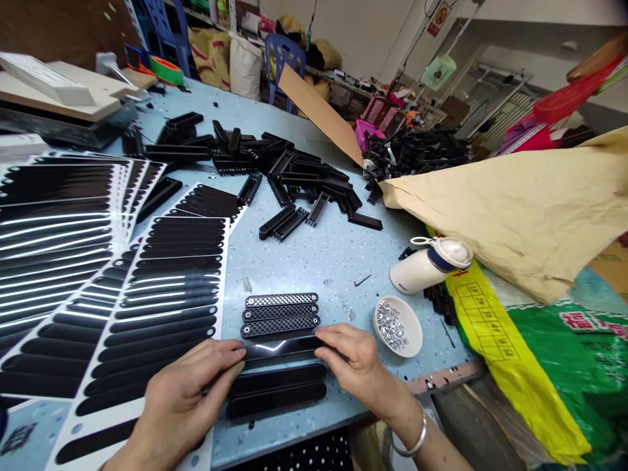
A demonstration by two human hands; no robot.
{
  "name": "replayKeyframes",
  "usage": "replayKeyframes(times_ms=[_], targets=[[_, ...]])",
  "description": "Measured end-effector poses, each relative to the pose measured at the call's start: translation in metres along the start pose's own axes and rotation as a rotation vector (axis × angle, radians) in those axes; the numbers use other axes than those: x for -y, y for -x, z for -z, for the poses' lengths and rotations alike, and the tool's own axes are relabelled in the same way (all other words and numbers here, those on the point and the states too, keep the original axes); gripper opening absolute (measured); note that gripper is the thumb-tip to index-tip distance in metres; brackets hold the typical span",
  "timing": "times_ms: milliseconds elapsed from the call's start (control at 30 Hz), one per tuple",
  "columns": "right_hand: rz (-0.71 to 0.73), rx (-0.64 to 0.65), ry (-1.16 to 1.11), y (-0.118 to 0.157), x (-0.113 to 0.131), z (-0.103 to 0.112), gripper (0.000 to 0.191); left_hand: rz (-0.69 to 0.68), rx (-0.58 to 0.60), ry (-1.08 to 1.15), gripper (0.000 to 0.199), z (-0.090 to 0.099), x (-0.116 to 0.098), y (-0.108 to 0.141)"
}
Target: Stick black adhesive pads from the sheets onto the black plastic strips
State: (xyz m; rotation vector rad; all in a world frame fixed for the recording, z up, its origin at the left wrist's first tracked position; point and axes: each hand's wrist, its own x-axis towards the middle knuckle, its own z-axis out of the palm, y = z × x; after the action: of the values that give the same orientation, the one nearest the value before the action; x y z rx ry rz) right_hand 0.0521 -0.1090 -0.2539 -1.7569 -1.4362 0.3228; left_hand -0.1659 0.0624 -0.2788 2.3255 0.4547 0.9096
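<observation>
A glossy black strip (282, 348) spans the gap between my hands, just above the blue table. My left hand (189, 392) pinches its left end between thumb and fingers, and my right hand (356, 360) pinches its right end. Directly beyond it lie three black bars with a mesh pattern (281, 314), side by side. Nearer to me rest two smooth black bars (277, 391). Sheets of black rounded strips (167, 281) spread to the left, one partly under my left hand.
Many black bars (294, 173) are heaped farther back on the table (294, 268). To the right stand a white bowl (415, 330) of small metal parts and a tilted white bottle (417, 269). Brown paper (515, 203) and yellow-green sacks (495, 366) cover the right side.
</observation>
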Motion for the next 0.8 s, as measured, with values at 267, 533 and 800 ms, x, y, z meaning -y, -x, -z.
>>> replayKeyframes(times_ms=[267, 533, 800], targets=[[0.014, 0.057, 0.001, -0.0032, -0.0007, 0.0045, 0.02, -0.028, 0.021, 0.022, 0.013, 0.0016, -0.0065, -0.007], [0.141, -0.014, 0.16, 0.0004, 0.0066, 0.0036, 0.024, -0.026, 0.024, 0.027, 0.013, 0.0021, -0.0037, -0.004], [0.106, 0.038, 0.181, 0.0045, -0.0021, 0.0036, 0.023, -0.006, 0.031, 0.019, 0.014, 0.0013, -0.0033, -0.0025]])
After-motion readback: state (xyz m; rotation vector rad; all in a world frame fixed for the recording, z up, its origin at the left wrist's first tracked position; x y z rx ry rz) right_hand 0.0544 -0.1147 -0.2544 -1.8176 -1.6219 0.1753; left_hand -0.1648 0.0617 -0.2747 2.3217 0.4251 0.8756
